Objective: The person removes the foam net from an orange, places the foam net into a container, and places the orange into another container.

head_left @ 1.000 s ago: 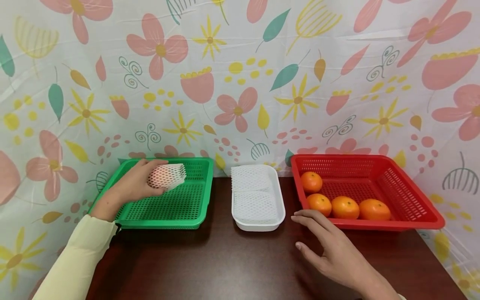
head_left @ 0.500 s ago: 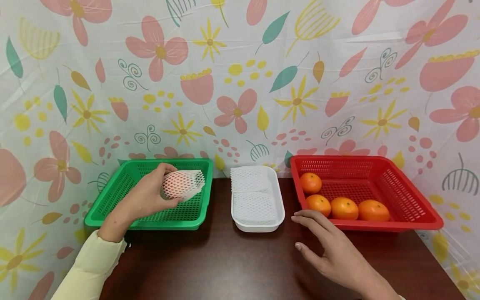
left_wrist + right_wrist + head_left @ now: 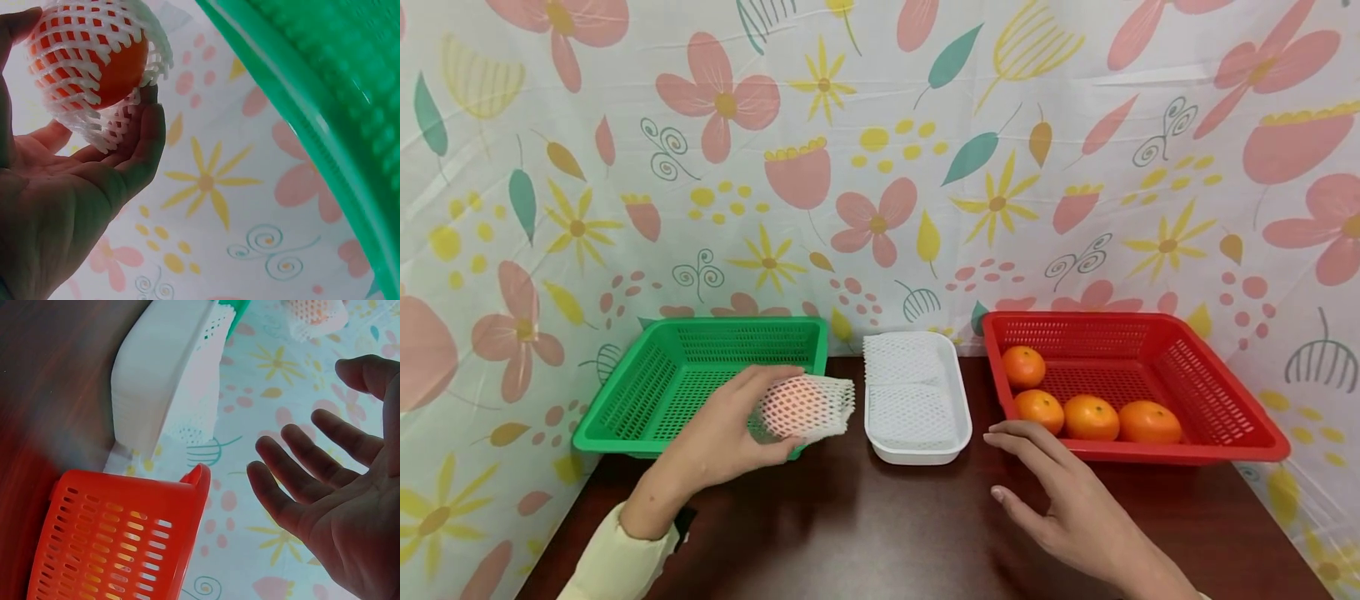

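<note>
My left hand [image 3: 722, 437] grips an orange [image 3: 122, 75] wrapped in a white foam net sleeve [image 3: 820, 407], with fingers and thumb round its sides. It is held above the front right corner of the green basket [image 3: 587, 437]. In the left wrist view bare orange skin shows through an opening in the net. My right hand [image 3: 1067, 504] hovers just in front of the red basket [image 3: 1232, 450], fingers apart and relaxed, holding nothing. Between the baskets stands a white tray [image 3: 917, 457] with flat foam net sleeves [image 3: 910, 412] in it.
Several bare oranges [image 3: 1090, 417] lie along the left and front of the red basket. A dark brown table [image 3: 880, 533] carries everything. Behind it hangs a flowered cloth [image 3: 880, 150], close to the backs of the baskets.
My left hand has carried the net-wrapped orange from over the green basket's middle rightward and nearer to me, towards the white tray. My right hand stays in place.
</note>
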A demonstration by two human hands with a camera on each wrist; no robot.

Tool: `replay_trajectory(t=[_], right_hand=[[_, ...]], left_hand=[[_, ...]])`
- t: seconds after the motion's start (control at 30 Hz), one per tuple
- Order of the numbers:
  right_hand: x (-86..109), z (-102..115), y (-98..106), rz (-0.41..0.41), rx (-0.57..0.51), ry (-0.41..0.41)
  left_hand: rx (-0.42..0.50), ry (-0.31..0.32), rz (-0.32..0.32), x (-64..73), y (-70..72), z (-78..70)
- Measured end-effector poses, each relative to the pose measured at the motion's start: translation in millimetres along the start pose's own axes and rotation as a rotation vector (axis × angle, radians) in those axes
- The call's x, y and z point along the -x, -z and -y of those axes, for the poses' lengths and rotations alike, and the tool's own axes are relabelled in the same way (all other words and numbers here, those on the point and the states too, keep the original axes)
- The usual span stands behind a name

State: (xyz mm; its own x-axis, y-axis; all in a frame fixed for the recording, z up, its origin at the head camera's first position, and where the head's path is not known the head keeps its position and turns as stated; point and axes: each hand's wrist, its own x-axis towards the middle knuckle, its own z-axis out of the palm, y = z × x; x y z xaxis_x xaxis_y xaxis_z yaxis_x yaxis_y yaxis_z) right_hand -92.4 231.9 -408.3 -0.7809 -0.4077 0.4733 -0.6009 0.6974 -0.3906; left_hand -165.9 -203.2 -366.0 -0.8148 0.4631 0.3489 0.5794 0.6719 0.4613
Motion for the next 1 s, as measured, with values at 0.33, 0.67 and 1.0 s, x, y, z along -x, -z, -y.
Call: replay_trajectory(t=[0.33, 0.67, 1.0], right_hand=[[-1.7, 3, 2, -0.017, -0.006, 0.024], [-2.0, 10, 0, -0.102, -0.055, 0.177], [1.7, 23, -1, -0.084, -0.105, 0.179]], left_hand=[[0.061, -0.026, -0.008, 14.9, -25.1, -26.9], [0.136, -0.083, 0.007, 18.4, -43.7, -52.1], [0.176, -0.176, -0.009, 20.8, -64.3, -67.8]])
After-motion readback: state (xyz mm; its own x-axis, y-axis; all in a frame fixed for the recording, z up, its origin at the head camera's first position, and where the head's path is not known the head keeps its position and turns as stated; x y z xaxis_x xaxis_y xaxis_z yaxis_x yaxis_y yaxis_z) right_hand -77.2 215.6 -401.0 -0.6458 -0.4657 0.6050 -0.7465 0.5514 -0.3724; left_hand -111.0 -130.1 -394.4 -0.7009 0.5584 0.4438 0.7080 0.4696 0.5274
